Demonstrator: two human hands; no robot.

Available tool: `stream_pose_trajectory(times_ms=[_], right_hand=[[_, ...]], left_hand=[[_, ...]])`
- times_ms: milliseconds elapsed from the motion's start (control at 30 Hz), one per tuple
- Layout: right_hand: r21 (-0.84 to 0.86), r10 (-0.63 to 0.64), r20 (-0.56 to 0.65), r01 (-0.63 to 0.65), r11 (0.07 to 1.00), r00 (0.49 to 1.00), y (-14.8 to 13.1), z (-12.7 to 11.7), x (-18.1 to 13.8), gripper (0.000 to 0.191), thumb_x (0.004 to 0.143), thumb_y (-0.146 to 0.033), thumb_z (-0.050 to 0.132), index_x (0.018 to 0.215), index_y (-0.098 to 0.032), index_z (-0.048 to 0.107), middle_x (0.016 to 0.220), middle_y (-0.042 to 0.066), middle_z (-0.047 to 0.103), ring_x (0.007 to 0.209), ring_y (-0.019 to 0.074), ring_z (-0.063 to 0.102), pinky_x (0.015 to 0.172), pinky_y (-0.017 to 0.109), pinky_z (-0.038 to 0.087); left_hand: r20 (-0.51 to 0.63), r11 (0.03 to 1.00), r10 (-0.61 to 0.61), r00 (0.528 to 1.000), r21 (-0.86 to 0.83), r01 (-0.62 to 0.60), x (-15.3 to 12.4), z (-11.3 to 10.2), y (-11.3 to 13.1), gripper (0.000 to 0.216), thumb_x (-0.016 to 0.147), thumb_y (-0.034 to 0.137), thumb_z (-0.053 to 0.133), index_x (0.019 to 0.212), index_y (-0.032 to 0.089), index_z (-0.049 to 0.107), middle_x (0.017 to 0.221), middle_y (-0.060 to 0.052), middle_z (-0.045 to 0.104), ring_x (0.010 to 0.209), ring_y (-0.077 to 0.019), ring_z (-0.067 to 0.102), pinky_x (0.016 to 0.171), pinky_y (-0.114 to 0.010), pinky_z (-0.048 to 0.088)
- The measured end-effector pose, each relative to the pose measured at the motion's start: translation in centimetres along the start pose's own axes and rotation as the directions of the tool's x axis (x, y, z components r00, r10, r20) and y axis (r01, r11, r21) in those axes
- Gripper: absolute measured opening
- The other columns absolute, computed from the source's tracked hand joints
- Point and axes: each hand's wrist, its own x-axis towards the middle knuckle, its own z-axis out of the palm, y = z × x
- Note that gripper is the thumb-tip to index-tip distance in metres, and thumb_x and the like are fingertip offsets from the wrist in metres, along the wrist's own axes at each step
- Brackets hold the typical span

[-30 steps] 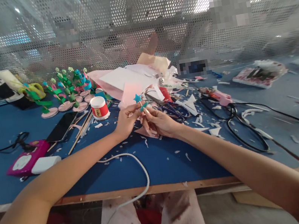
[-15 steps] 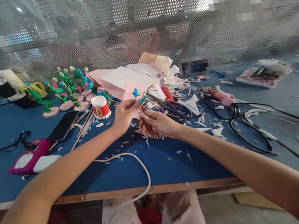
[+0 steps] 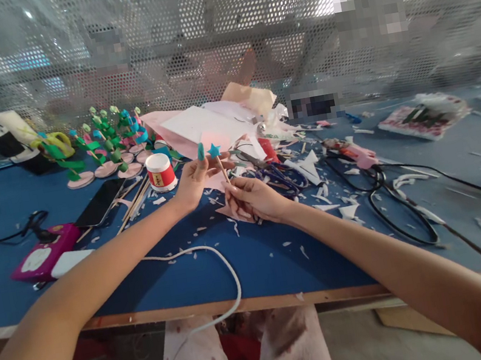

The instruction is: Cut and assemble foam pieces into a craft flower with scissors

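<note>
My right hand [image 3: 255, 199] pinches a thin wooden stick [image 3: 223, 169] that stands nearly upright, with a small blue star [image 3: 214, 150] at its top. My left hand [image 3: 194, 181] is open just left of the stick, thumb raised and fingers stretched behind the star. A teal covering or piece [image 3: 201, 151] shows at the left thumb's tip; I cannot tell whether it is worn or stuck on. Below my right hand, a pinkish scrap [image 3: 227, 211] lies on the blue tabletop [image 3: 264, 268].
Left of my hands stand a white-and-red tub [image 3: 161, 173], a phone [image 3: 101, 204], a magenta box [image 3: 45, 255] and several green paper plants [image 3: 117, 142] on round bases. Paper sheets [image 3: 204, 126] lie behind. Scraps, scissors [image 3: 280, 179] and a black cable [image 3: 378, 206] spread rightward.
My left hand has moved left off the stick and opened, its thumb now pointing up. The star now faces me more fully. My right hand keeps its pinch.
</note>
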Motion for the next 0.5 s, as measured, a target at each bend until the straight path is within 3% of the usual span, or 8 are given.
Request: stream_pose_trajectory(times_ms=[200,367,500], right_hand=[[0.008,-0.015,0.011,0.015,1.0,1.0,0.21,0.01,0.1,0.032,0.073,-0.045,0.059,0.068,-0.015,0.048,0.047,-0.004,0.057,0.033,0.0048,0.047,0.029,0.014,0.034],[0.003,-0.012,0.02,0.012,1.0,1.0,0.26,0.02,0.13,0.033,0.073,-0.046,0.058,0.067,-0.016,0.048,0.046,-0.004,0.057,0.032,0.0049,0.047,0.029,0.014,0.034],[0.015,-0.011,0.033,0.011,1.0,0.999,0.29,0.03,0.14,0.034,0.072,-0.047,0.06,0.068,-0.015,0.048,0.046,-0.004,0.058,0.031,0.0051,0.047,0.029,0.014,0.034]], left_hand=[[-0.064,0.999,-0.025,0.998,-0.023,0.024,-0.04,0.41,-0.66,0.046,0.068,0.06,0.053,0.081,0.017,0.062,0.1,-0.008,0.066,0.084,-0.0198,0.064,0.078,-0.037,0.049],[-0.057,0.998,0.032,0.998,0.047,-0.029,0.06,0.16,-1.11,0.039,0.074,0.055,0.051,0.077,0.017,0.06,0.104,-0.007,0.064,0.08,-0.0182,0.065,0.077,-0.039,0.049],[-0.073,1.0,0.009,0.997,0.001,-0.009,0.05,0.24,-1.04,0.039,0.071,0.055,0.054,0.072,0.016,0.06,0.102,-0.007,0.065,0.078,-0.0164,0.065,0.077,-0.037,0.049]])
